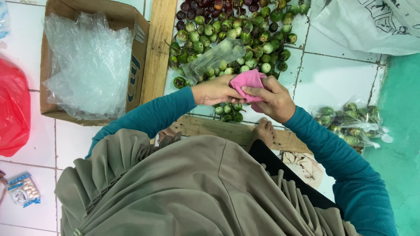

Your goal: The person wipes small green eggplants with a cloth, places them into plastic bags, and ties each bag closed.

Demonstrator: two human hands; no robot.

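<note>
pink cloth (247, 80) between left hand (215, 91) and right hand (274, 98)

Box (135, 65) left of plank (158, 48); fruit pile (236, 35) right, beyond the hands (247, 94)

Quick count: 1 cardboard box (138, 65) w/ a wad of clear plastic bags (89, 61) stuffed in, too crumpled to number; 1 red plastic bag (13, 109); 1 white sack (372, 22); 1 small snack packet (22, 189) at the edge. Fruit-wise there's 1 big pile of small round green fruits (236, 39), way too many to count, plus approx a dozen dark purple ones (205, 6) at the top; 1 filled clear bag of green ones (350, 122); 1 pink cloth (248, 81); 2 hands, left hand (214, 91) & right hand (273, 100); 1 loose clear bag (214, 59); 2 wooden planks (159, 43).
</note>
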